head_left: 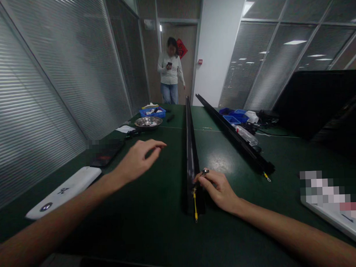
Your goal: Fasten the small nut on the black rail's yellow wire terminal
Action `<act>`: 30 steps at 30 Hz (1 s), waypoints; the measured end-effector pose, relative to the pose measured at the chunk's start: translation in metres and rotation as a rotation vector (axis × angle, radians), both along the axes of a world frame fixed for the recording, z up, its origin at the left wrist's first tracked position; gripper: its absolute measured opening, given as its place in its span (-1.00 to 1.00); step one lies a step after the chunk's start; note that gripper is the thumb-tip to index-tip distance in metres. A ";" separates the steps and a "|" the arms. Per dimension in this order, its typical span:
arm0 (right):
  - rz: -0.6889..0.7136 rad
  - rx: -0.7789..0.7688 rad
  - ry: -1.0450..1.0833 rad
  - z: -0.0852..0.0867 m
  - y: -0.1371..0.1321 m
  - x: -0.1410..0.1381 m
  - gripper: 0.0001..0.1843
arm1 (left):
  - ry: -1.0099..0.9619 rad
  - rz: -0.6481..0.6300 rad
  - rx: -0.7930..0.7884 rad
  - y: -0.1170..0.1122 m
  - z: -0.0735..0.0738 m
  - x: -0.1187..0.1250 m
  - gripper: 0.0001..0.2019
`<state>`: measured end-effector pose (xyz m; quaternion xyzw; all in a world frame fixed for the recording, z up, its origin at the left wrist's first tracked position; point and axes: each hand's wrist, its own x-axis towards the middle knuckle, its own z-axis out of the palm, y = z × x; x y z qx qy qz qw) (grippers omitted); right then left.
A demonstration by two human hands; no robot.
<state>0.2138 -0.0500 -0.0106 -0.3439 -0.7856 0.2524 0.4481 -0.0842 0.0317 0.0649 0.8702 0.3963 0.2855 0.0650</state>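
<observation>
1 black rail [191, 148] lies against the right hand [217, 185]; left hand [135, 160] apart.

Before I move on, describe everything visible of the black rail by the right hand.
The long black rail looks like metal, with a channel along it. It lies on the green table, running away from the camera. A yellow wire with a metal tip sticks out past its near end. The right hand, holding a metal tool, reaches its right edge, apparently touching.
</observation>
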 end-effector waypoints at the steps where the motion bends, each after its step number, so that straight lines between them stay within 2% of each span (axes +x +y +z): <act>1: 0.000 0.000 0.001 0.000 0.000 0.000 -0.72 | -0.003 0.097 -0.007 0.012 0.006 -0.020 -0.68; 4: 0.002 0.004 0.004 0.001 0.000 -0.001 -0.72 | 0.044 0.343 -0.060 0.048 0.012 -0.080 -0.58; 6: 0.002 0.006 0.005 0.001 0.001 -0.002 -0.71 | 0.103 0.496 -0.157 0.067 0.005 -0.111 -0.54; 8: 0.003 0.006 0.004 0.002 0.001 -0.003 -0.71 | 0.118 0.549 -0.216 0.079 -0.007 -0.129 -0.53; 13: 0.016 0.005 0.002 0.003 0.001 -0.002 -0.74 | 0.119 0.596 -0.276 0.098 -0.032 -0.140 -0.54; 15: 0.019 0.004 0.008 0.003 0.001 -0.002 -0.74 | 0.108 0.602 -0.249 0.105 -0.034 -0.140 -0.54; 18: 0.016 0.005 0.012 0.002 0.001 -0.002 -0.74 | 0.099 0.633 -0.274 0.113 -0.031 -0.139 -0.54; 21: 0.014 0.008 0.005 0.002 0.001 -0.002 -0.74 | 0.076 0.596 -0.212 0.108 -0.022 -0.124 -0.58; 24: 0.008 0.012 0.005 0.002 0.001 -0.003 -0.73 | 0.029 0.418 -0.089 0.082 -0.015 -0.083 -0.62; 27: 0.000 0.016 0.004 0.001 0.001 -0.003 -0.72 | -0.058 0.086 -0.050 0.038 -0.018 -0.020 -0.75; 30: -0.009 0.031 -0.002 0.000 0.001 -0.003 -0.72 | -0.065 -0.236 -0.076 -0.004 -0.030 0.038 -0.68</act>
